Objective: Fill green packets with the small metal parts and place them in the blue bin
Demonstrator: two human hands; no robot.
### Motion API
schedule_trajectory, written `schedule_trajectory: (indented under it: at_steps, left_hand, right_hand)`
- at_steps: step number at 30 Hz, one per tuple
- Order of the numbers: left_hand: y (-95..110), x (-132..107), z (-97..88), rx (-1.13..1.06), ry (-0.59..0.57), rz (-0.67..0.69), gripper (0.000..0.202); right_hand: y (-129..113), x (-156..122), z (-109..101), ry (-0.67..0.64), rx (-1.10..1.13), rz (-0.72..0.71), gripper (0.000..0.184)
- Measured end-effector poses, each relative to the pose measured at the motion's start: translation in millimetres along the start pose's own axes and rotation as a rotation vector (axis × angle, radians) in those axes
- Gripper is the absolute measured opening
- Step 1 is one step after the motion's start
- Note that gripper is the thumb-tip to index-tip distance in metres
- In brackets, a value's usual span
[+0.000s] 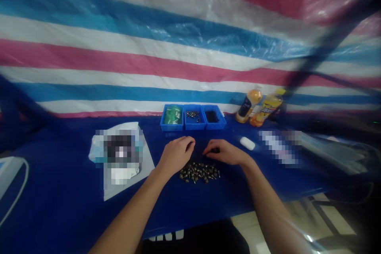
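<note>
My left hand (178,152) is above the blue table, its fingers curled together and its thumb pressed near the fingertips. Opposite it, my right hand (224,152) is closed too, with a small dark bit showing under the curled fingers. Whatever either hand pinches is too small or hidden to name. Just in front of my wrists lies a pile of small brass-and-black metal parts (200,172). Beyond the hands stand three joined blue bins: the left bin (172,128) has clear green pieces, the middle bin (195,126) small metal parts, the right bin (216,126) black pieces.
A white rounded case (247,143) lies right of my right hand. Two drink bottles (266,110) stand at the back right. White sheeting (145,166) with blurred-out items is on the left. A striped tarp (149,55) hangs behind the blue table (190,206).
</note>
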State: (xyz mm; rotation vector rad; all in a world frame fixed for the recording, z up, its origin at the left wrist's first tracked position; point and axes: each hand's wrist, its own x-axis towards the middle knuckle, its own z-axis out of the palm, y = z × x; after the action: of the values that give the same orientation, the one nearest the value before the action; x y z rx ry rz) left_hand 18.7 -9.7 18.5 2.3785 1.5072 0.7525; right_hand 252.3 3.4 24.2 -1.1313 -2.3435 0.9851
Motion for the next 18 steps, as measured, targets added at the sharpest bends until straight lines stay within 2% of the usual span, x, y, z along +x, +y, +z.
schedule_trajectory:
  at_steps: [3,7,12,18]
  left_hand:
    - [0.1,-0.1,0.2,-0.001,0.005,-0.005,0.019]
    - [1.1,-0.9,0.4,-0.005,-0.006,0.001,0.019]
    - [1.5,-1.0,0.3,-0.021,-0.008,0.01,0.02]
    - [6.1,-0.8,-3.1,-0.082,-0.052,0.057,0.029]
  right_hand:
    - [-1.8,1.9,5.0,-0.081,-0.088,-0.017,0.018]
    - [1.1,3.6,9.1,-0.078,-0.181,-0.042,0.012]
    - [2.2,6.3,12.0,0.045,-0.206,-0.019,0.011]
    - [-9.5,9.1,10.5,0.27,0.077,-0.008,0.011]
